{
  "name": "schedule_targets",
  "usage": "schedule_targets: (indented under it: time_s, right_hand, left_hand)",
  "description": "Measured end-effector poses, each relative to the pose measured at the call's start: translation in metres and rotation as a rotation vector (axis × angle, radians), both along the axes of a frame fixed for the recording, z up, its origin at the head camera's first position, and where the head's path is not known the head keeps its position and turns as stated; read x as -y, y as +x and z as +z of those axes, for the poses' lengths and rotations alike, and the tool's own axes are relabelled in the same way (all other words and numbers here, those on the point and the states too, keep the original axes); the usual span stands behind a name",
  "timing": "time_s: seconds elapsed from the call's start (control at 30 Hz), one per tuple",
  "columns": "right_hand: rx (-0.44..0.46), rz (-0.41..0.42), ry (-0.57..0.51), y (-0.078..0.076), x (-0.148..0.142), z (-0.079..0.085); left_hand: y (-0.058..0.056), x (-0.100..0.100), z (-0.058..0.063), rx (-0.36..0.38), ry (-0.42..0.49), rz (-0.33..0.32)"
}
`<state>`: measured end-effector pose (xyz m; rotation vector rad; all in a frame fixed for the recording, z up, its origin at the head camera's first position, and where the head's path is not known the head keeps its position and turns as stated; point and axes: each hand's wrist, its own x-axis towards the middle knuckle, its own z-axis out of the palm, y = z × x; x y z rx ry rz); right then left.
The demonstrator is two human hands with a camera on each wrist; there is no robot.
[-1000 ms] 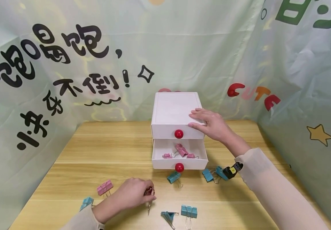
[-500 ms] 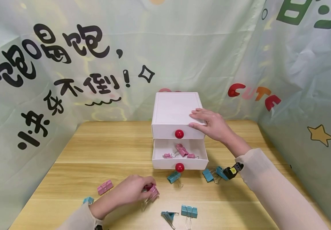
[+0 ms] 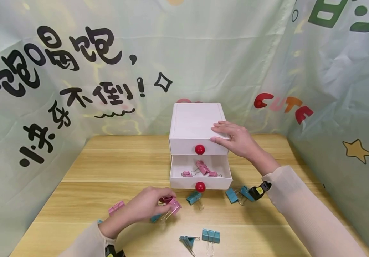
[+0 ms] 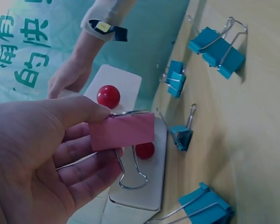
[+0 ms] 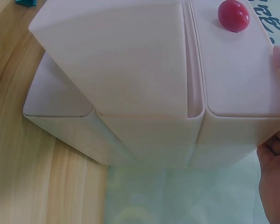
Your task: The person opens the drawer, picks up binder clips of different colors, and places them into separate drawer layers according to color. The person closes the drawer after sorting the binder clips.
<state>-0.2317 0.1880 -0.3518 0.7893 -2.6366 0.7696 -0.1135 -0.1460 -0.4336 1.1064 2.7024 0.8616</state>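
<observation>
Seven blue clips (image 3: 210, 236) are on one wooden table (image 3: 123, 160): two at the near edge, one below the open drawer (image 3: 184, 183), two by the right sleeve, one partly behind the left hand (image 3: 147, 205) and one peeping out beside the left sleeve. Of pink clips (image 3: 174, 206) there is one in that hand, one on the table and what look like three in the drawer, though they overlap and the count there could be off. There is one white cabinet (image 3: 197, 121) in three stacked tiers, with two red knobs (image 3: 199, 149) in view, and two wrist straps (image 3: 257, 191).
</observation>
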Motion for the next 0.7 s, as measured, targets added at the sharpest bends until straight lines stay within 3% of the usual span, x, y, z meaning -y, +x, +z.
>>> schedule_targets:
  time_s: [0.3, 0.53, 0.7]
  right_hand:
    - [0.001, -0.001, 0.006, 0.000, 0.001, 0.001]
    - [-0.009, 0.003, 0.023, 0.000, 0.001, 0.002]
    - [-0.015, -0.002, 0.071, -0.001, 0.000, 0.004]
  left_hand:
    - [-0.003, -0.004, 0.016, -0.013, 0.042, 0.013]
    - [-0.008, -0.006, 0.033, 0.018, 0.159, 0.017]
    - [-0.010, -0.010, 0.045, -0.010, 0.229, 0.038]
